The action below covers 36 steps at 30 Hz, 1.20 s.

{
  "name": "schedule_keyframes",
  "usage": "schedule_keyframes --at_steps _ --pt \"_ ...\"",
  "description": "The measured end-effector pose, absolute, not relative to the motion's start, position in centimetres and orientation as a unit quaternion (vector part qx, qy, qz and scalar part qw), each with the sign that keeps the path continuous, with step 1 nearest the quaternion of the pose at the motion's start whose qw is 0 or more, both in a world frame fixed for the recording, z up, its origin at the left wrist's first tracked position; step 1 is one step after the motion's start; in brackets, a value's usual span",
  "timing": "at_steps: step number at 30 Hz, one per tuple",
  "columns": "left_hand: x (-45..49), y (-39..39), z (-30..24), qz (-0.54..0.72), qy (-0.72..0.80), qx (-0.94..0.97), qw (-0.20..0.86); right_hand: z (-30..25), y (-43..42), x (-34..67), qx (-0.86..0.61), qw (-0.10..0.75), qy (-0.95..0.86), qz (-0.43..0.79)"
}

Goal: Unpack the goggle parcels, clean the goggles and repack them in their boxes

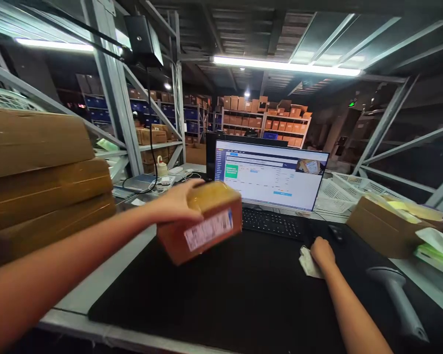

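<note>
A brown cardboard box (206, 231) with a white printed label on its front side is tilted above the black desk mat (243, 295). My left hand (182, 199) grips it from its upper left edge, the thumb over the top. On the right of the mat, my right hand (323, 253) is closed around a crumpled white tissue (309, 263), part of which sticks out to the left. A dark computer mouse (335, 232) lies just beyond that hand. To its right rests a grey handheld scanner (398, 300).
Behind the box stand a lit monitor (266, 182) and a black keyboard (276, 223). Large cartons (44, 182) are stacked at the left. An open cardboard box (384, 228) with papers, a tissue pack (439, 253) and white plastic baskets (335, 194) line the right side.
</note>
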<state>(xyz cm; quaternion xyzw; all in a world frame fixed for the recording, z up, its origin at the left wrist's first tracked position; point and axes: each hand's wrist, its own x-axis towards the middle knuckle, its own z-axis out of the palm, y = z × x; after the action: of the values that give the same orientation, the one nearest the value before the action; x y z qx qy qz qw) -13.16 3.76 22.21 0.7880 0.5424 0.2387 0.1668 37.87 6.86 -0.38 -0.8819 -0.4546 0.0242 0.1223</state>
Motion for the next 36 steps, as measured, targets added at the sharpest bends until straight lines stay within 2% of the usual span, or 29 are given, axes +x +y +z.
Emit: schedule_keyframes --at_steps 4,10,13,17,20,23,26,32,36 --pt "-9.9 2.4 17.7 0.073 0.345 0.925 0.142 0.2 6.0 39.6 -0.897 0.155 -0.401 0.102" --pt "-9.2 2.6 14.5 0.067 0.239 0.962 0.111 2.5 3.1 41.9 -0.889 0.275 -0.330 0.158" --pt "-9.7 1.3 12.2 0.138 0.268 0.953 -0.003 4.3 2.2 41.0 -0.858 0.375 -0.318 0.147" --pt "-9.3 -2.7 7.4 0.317 0.299 0.880 -0.188 6.3 1.8 36.6 -0.749 0.513 -0.378 0.182" --pt "-8.4 -4.9 4.2 0.412 0.317 0.827 -0.214 7.3 1.0 31.5 -0.654 0.545 -0.453 0.263" --pt "-7.5 -5.7 2.6 0.457 0.348 0.795 -0.195 8.1 -0.5 26.3 -0.584 0.519 -0.520 0.344" --pt "-7.1 -5.7 2.3 0.484 0.363 0.773 -0.192 9.0 -1.8 22.3 -0.559 0.430 -0.608 0.366" --pt "-6.9 -5.2 1.9 0.541 0.356 0.745 -0.158 13.0 -3.1 17.1 -0.580 0.233 -0.758 0.190" --pt "-6.7 -5.0 1.5 0.555 0.351 0.740 -0.145 15.6 -3.9 13.2 -0.571 0.111 -0.803 0.128"
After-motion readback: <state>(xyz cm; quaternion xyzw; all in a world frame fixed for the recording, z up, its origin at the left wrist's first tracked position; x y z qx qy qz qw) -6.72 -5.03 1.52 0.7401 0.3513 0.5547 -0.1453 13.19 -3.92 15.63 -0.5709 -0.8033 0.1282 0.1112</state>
